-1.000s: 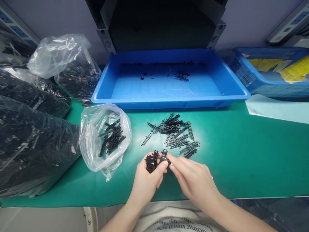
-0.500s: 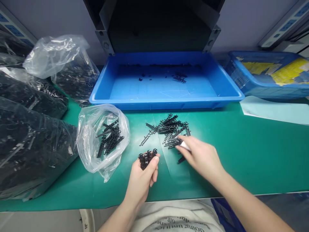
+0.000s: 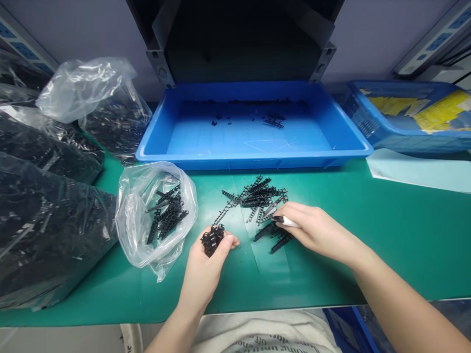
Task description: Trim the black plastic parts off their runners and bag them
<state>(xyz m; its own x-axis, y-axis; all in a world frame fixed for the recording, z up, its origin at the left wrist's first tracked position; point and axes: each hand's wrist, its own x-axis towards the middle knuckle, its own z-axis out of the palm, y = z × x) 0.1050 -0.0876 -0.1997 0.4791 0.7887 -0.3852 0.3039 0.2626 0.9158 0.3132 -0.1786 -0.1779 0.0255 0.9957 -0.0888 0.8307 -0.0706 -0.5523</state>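
Green bench [image 3: 386, 230] — left hand [image 3: 206, 267] at seven o'clock of the strip pile [image 3: 259, 196], grip full of black pieces [image 3: 212, 240]; right hand [image 3: 318, 228], at four, pinches a white item [image 3: 290, 222] — overcrowding might make pieces slip out.

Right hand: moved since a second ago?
Yes. Judged against the blue tray, the right hand has gone forward, closer to it, and rightward, from beside the left hand to the near edge of the pile of black strips.
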